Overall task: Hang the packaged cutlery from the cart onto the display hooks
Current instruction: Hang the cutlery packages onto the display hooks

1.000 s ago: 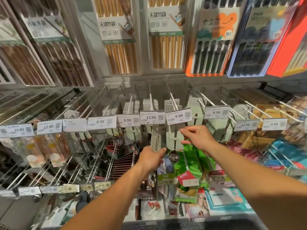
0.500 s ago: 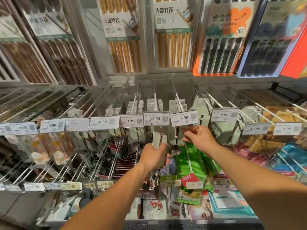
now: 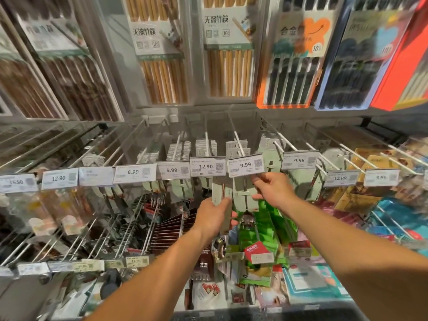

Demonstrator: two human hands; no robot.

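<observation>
Both hands are raised in front of the middle row of display hooks. Left hand point(image 3: 214, 216) grips a narrow pale cutlery pack point(image 3: 221, 193), fingers curled round its lower part, holding it upright just below the 12.90 price tag point(image 3: 207, 166); the pack's top end reaches up behind that tag, and whether it is on the hook point(image 3: 206, 135) cannot be told. Right hand point(image 3: 273, 189) is beside it to the right, thumb and fingers bent and pinching the edge of a hanging pale green card pack point(image 3: 243, 193) under the 9.99 price tag point(image 3: 245, 165), whose hook point(image 3: 236, 135) carries a few more packs further back.

More pale packs hang in rows on the neighbouring hooks, each with a white price tag at its tip. Above, on the back wall, hang large packs of bamboo chopsticks point(image 3: 228, 68) and darker chopsticks in an orange box point(image 3: 289, 77). Below the hands, bright green packets point(image 3: 266, 225) hang on a lower row, next to a red label point(image 3: 256, 250). To the lower left, more wire hooks point(image 3: 129, 228) hold dark metal cutlery, somewhat blurred. No cart is in view.
</observation>
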